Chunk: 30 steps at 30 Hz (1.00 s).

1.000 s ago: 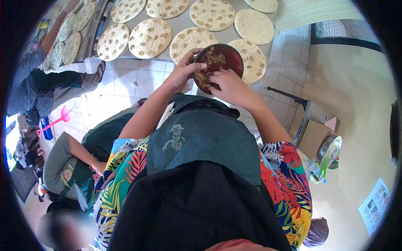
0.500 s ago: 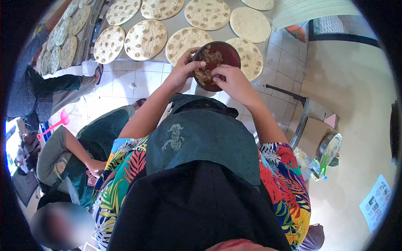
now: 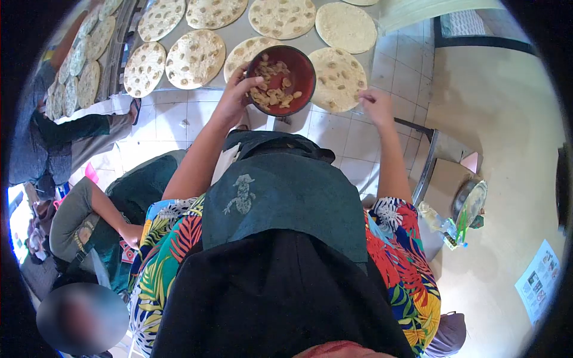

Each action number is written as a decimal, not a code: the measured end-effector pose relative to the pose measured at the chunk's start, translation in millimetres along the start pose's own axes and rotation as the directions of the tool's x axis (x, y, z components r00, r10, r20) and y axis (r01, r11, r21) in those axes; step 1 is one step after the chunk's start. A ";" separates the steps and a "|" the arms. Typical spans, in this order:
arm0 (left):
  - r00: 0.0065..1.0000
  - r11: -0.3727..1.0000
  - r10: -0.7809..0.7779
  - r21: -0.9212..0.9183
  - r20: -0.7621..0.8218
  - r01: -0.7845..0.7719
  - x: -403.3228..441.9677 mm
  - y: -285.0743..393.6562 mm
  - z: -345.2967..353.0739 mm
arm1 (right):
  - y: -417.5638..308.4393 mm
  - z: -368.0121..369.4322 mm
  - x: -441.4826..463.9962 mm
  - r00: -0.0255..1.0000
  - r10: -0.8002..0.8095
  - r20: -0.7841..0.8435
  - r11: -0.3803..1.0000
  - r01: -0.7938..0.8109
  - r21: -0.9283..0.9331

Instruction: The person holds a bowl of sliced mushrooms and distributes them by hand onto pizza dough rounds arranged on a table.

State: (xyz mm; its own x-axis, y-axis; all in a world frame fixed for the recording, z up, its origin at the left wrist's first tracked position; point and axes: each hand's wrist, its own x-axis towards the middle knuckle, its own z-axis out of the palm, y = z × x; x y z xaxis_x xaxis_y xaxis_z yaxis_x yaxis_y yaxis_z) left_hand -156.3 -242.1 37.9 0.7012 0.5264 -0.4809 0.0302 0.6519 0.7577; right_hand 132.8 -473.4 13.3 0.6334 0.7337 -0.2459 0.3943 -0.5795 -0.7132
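Note:
My left hand (image 3: 234,98) grips the rim of a dark bowl (image 3: 304,74) with a reddish inside, its thumb over the edge. Pale brown slices (image 3: 276,95) lie in the bowl, mostly on the thumb side. At the right edge of a round flatbread (image 3: 332,77) dotted with similar slices, my right hand (image 3: 377,106) has its fingers pinched together. What sits between those fingertips is too small to make out. Partly hidden behind the bowl is another dotted flatbread (image 3: 239,55).
More dotted flatbreads (image 3: 196,58) cover the table ahead, and a plain one (image 3: 345,28) lies at the back right. A person in dark green (image 3: 134,194) is close on my left. A metal-framed stand (image 3: 425,161) with a pan (image 3: 471,200) is at my right.
My right hand has left the bowl and moved right to the flatbread's edge. The bowl has shifted slightly left in view, showing more of the slices inside.

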 end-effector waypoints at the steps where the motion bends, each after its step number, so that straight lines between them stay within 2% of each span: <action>1: 1.000 0.999 0.027 -0.036 -0.001 -0.027 0.8 -0.2 -1.8 | 13.9 9.0 -0.4 1.000 0.002 0.001 1.000 -0.002 0.000; 3: 0.998 0.996 0.059 -0.064 -0.008 -0.060 -0.5 2.0 -4.4 | 20.6 26.3 -3.3 1.000 0.007 -0.003 0.986 -0.007 -0.165; 7: 0.998 0.997 0.047 -0.056 -0.043 -0.049 -6.5 11.3 -0.9 | 9.3 42.1 -9.1 0.998 0.064 -0.021 0.974 -0.067 -0.216; 9: 0.997 0.998 0.041 -0.036 -0.059 -0.043 -10.0 16.0 1.7 | 6.9 46.5 -8.1 0.998 0.016 -0.058 0.942 -0.034 -0.334; 10: 0.997 0.999 0.037 -0.032 -0.069 -0.040 -7.3 15.8 1.3 | 9.0 49.5 -5.3 0.999 0.016 -0.049 0.944 -0.032 -0.328; 12: 0.997 0.998 0.051 -0.032 -0.058 -0.053 -5.9 12.9 -2.6 | 9.5 51.6 -3.4 0.989 -0.126 -0.080 0.856 0.068 -0.512; 16: 0.999 0.995 0.043 -0.089 0.011 -0.041 -2.2 4.6 -10.8 | 7.1 46.4 -3.8 0.997 -0.070 -0.042 0.847 0.037 -0.531; 18: 0.998 0.993 0.066 -0.094 0.003 -0.065 -3.5 3.6 -7.8 | -0.4 46.7 -4.8 0.975 -0.138 -0.174 0.840 0.022 -0.542; 19: 0.996 0.992 0.086 -0.093 -0.009 -0.087 -4.2 4.6 -5.9 | -19.4 43.5 -7.2 0.975 -0.144 -0.170 0.840 0.030 -0.542; 21: 0.996 0.992 0.089 -0.088 0.000 -0.089 -4.8 4.0 -5.6 | -86.0 31.9 -19.3 0.956 -0.203 -0.210 0.950 0.141 -0.277; 22: 0.996 0.993 0.088 -0.082 0.021 -0.086 -5.8 3.2 -5.4 | -113.5 29.9 -24.7 0.957 -0.200 -0.208 0.952 0.140 -0.274; 24: 0.996 0.996 0.084 -0.044 0.027 -0.082 -5.9 3.7 -2.3 | -155.3 30.9 -30.9 0.940 -0.342 -0.016 0.939 0.341 -0.051; 25: 0.996 0.997 0.081 0.011 0.030 -0.081 -5.9 4.6 1.1 | -162.5 36.9 -30.6 0.940 -0.341 -0.021 0.939 0.340 -0.053; 26: 0.996 0.995 0.079 0.065 0.033 -0.081 -6.3 5.8 5.6 | -168.6 42.1 -29.2 0.865 -0.471 0.169 0.859 0.494 -0.134; 27: 0.997 0.994 0.076 0.071 0.027 -0.078 -8.7 10.4 12.5 | -172.6 46.2 -27.9 0.746 -0.556 0.365 0.745 0.642 -0.178; 28: 0.997 0.994 0.077 0.071 0.026 -0.078 -8.0 10.1 14.4 | -174.0 51.0 -27.6 0.745 -0.557 0.366 0.745 0.644 -0.177; 30: 0.993 0.987 0.098 0.121 0.066 -0.106 -6.2 7.5 13.9 | -169.6 64.2 -28.4 0.673 -0.457 0.582 0.603 0.715 -0.354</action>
State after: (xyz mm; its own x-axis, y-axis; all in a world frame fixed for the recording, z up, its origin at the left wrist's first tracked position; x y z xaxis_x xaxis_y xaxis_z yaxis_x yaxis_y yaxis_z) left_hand -150.6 -248.0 52.7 0.7460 0.5510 -0.3740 0.0415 0.5220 0.8519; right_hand 5.1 -373.2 99.1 -0.1413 0.9649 -0.2213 0.9261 0.0499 -0.3739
